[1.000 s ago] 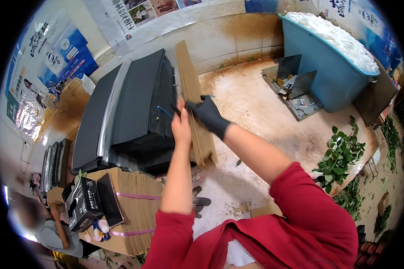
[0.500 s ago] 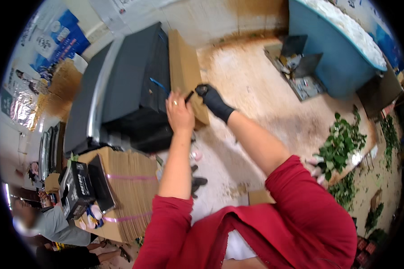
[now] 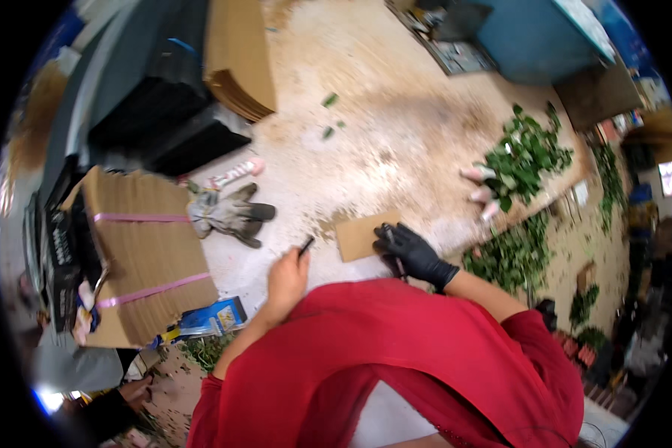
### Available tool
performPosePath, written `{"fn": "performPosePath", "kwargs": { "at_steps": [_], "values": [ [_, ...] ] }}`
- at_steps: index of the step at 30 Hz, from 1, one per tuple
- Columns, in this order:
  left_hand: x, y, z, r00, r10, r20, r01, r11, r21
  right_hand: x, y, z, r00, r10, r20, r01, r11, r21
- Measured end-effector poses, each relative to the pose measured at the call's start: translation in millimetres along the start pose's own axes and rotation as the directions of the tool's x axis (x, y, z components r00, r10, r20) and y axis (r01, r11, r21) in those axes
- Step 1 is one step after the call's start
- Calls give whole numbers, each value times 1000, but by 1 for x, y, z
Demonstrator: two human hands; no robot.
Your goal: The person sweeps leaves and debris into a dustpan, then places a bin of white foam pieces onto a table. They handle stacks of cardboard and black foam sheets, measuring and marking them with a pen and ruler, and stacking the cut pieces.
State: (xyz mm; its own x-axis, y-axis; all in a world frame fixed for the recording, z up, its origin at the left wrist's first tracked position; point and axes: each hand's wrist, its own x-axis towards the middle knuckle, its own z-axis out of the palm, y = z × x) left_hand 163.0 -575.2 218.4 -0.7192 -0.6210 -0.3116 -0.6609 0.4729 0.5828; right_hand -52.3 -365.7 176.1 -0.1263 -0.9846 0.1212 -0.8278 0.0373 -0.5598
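Observation:
My bare left hand [image 3: 287, 278] is closed around a short black stick, like a marker or its cap [image 3: 306, 246], held just above the table. To its right lies a flat brown cardboard piece [image 3: 357, 237] near the table's front edge. My right hand [image 3: 414, 254], in a black glove, rests on the right part of that cardboard with its fingers bent. A slim dark thing seems to be between those fingers, too small to name. A pair of grey work gloves [image 3: 235, 213] lies beyond my left hand.
Cardboard sheets tied with pink straps [image 3: 149, 280] stand at left, with a blue packet [image 3: 213, 317] beside them. Dark stacked sheets [image 3: 149, 104] and brown cardboard [image 3: 239, 67] stand behind. Leafy flower stems [image 3: 526, 157] lie at right, near a blue tub [image 3: 537, 45]. A person [image 3: 89, 369] is at lower left.
Both hands have come back from the brown cardboard by the dark stack to the table's front edge and moved apart. My right hand now rests on the small cardboard piece. The view has tilted down.

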Motion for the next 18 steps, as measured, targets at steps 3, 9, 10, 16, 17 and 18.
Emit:
{"fn": "performPosePath", "kwargs": {
  "at_steps": [3, 9, 10, 16, 17, 18],
  "values": [
    [-19, -11, 2, 912, 340, -230, -358, 933, -40, 74, -22, 29, 989, -149, -19, 148, 989, -18],
    [-30, -49, 5, 890, 449, -81, -420, 876, 235, 257, -79, -61, 941, -157, -300, 138, 987, -83],
    [-34, -49, 3, 870, 475, -129, -444, 871, 212, 293, -80, -80, 860, -120, -497, 199, 974, 110],
    [-56, -60, 4, 930, -26, -366, 32, 999, 11, 481, -129, -131, 930, 313, -195, -155, 812, 563],
    [-51, -60, 3, 905, -150, -399, 163, 987, 0, 494, -127, -134, 940, 264, -216, -133, 866, 482],
    [-45, -60, 2, 876, -236, -420, 214, 972, -99, 505, -128, -134, 952, 211, -221, -111, 912, 395]
  ]
}}
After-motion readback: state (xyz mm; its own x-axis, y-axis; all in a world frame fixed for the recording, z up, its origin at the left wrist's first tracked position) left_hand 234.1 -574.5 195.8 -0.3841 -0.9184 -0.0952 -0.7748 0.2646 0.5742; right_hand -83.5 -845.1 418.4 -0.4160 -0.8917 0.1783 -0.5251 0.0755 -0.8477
